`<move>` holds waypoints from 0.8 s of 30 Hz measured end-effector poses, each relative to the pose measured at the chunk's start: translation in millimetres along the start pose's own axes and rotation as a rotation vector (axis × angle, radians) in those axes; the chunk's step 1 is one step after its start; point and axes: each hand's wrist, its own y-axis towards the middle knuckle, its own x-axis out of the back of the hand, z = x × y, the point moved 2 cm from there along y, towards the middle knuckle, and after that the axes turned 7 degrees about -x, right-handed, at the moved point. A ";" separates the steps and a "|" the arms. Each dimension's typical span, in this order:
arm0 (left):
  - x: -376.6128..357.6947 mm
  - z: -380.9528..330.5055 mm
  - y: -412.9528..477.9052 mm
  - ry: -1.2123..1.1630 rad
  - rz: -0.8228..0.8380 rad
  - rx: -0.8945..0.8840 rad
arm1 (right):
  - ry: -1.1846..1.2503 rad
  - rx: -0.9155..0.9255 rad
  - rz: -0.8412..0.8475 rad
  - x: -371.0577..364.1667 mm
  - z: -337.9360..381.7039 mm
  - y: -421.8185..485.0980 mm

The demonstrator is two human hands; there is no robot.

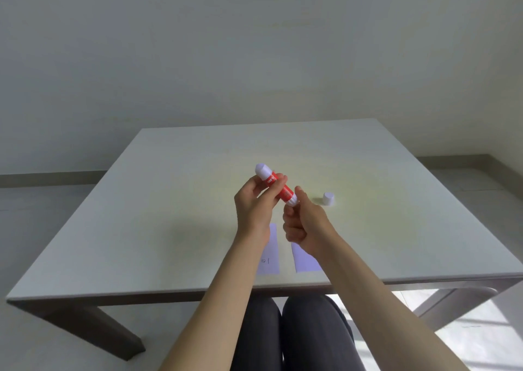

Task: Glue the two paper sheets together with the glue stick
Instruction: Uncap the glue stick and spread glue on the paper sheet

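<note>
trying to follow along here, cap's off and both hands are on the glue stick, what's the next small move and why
Probably bring the glue stick down to one paper sheet. The cap already sits on the table, the left hand grips the barrel, the right hand pinches its base, and both sheets lie bare and apart.

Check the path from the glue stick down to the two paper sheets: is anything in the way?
Only the person's own forearms. The glue stick is held above the table by the left hand and right hand, whose forearms partly cover both paper sheets. The cap stands off to the right.
</note>
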 end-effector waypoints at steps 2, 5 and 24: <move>-0.2 -1.4 -0.8 -0.051 0.000 0.012 | -0.048 0.053 0.037 1.9 2.1 -4.2; 2.6 -5.1 2.3 0.062 -0.039 -0.020 | -0.264 0.430 0.074 4.8 4.7 -9.7; 18.5 -4.2 3.5 0.071 0.155 -0.076 | 0.008 0.228 0.139 1.3 -6.7 -12.0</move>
